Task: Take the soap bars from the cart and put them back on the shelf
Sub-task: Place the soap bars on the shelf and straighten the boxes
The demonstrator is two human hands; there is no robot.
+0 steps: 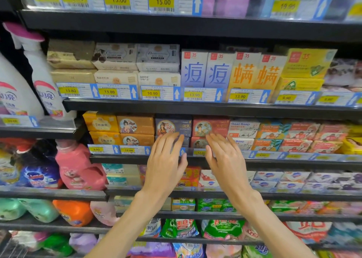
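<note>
Far left of the soap shelf (137,159), yellow and orange boxed soap bars sit two high behind the price rail. Next along, the left hand (166,163) is raised with fingers straight and close together, holding nothing; its fingertips reach the front of the dark blue soap boxes (173,127), though real contact is hard to confirm. Just right of it, the right hand (225,159) mirrors this, fingers straight and slightly spread, tips at the red soap boxes (210,127). Further right stand Goat Soap boxes (243,129). The cart is not in view.

The step in hand looks like squaring the blue and red stacks into their slots. To do it well, press with flat fingertips on the box faces, evenly on both stacks, so each slides straight back without tipping the top box or nudging the neighbours. Keep the wrists clear of the price tags (128,150) on the rail.
</note>
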